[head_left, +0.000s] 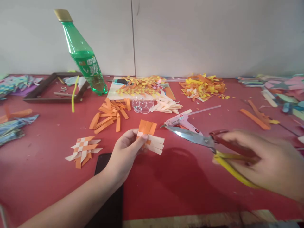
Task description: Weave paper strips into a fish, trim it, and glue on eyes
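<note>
While the left hand (125,148) pinches a woven orange-and-cream paper piece (149,136) between thumb and fingers above the red table (152,193), right hand (266,161) wrapped around the scissors' (192,137) handles, exact finger placement too blurred to tell, pink glue gun (179,120) beyond the blades.

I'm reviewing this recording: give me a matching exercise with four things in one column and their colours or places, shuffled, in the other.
Things
1. Bottle
2. Scissors
3. Glue gun
4. Held paper piece

Colours or places
A. Pink, lying on the red table
B. Orange and pale, pinched by the left hand
C. Green, with a gold cap
D. Held in the right hand

Pairs: 1-C, 2-D, 3-A, 4-B
</note>
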The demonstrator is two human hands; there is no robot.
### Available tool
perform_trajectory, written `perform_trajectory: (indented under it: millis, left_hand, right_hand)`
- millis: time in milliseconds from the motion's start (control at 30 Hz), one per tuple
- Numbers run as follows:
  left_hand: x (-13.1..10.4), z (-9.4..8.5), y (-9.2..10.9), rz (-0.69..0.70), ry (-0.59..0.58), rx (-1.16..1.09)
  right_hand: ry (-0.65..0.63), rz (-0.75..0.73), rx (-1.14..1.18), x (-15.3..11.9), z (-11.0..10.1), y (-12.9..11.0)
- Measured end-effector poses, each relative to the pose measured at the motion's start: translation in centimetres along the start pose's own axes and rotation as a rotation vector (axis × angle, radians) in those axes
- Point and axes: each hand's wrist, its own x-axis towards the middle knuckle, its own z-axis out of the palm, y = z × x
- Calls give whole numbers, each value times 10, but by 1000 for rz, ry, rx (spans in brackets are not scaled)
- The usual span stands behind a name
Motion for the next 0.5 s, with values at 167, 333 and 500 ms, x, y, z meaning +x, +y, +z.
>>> perform_trajectory:
  millis: [167,333,500]
  left_hand:
    - [3,-1,0,61,52,-38]
    - [4,-2,-5,58,31,-72]
    - [4,-2,-6,49,19,28]
  right_hand:
    - [3,-241,43,20,22,-15]
    - [-12,-222,94,14,44,-16]
    - [-13,-133,197,11,53,-21]
